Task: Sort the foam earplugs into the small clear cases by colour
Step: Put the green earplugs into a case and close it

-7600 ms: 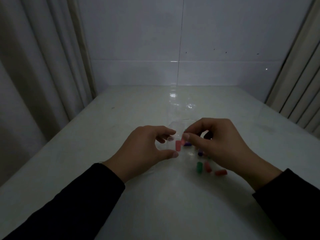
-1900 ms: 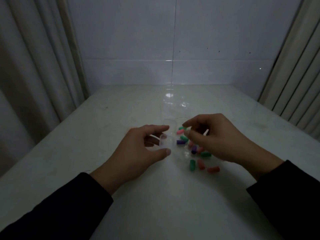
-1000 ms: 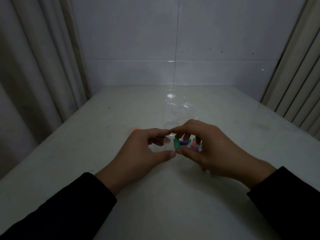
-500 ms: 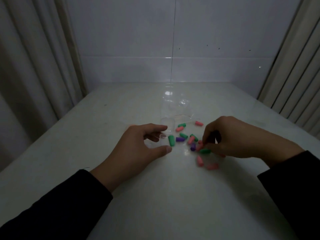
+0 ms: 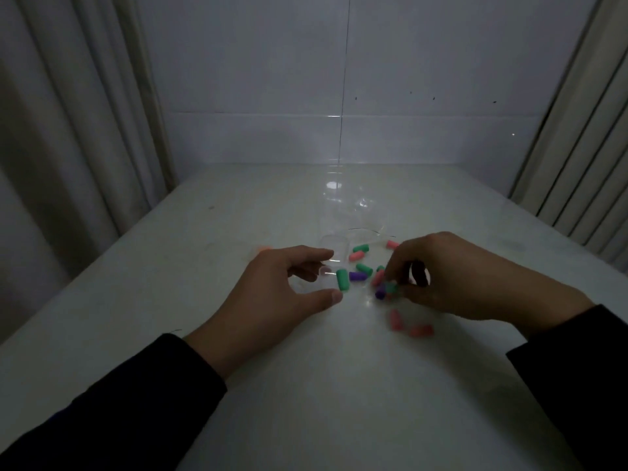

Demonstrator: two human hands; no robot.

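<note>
My left hand keeps its curled fingers round the clear case, a green earplug now at its mouth. My right hand has dropped back into the loose pile, fingertips pinching another green one — greens are going in

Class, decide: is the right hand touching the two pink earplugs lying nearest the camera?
Apart. The head view shows bare table between the right hand and the two pink earplugs.

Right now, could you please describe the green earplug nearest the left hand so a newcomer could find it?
Start at the left hand on the white table. The green earplug sits between its fingertips, apparently inside a clear case. Alone, it stands upright.
</note>
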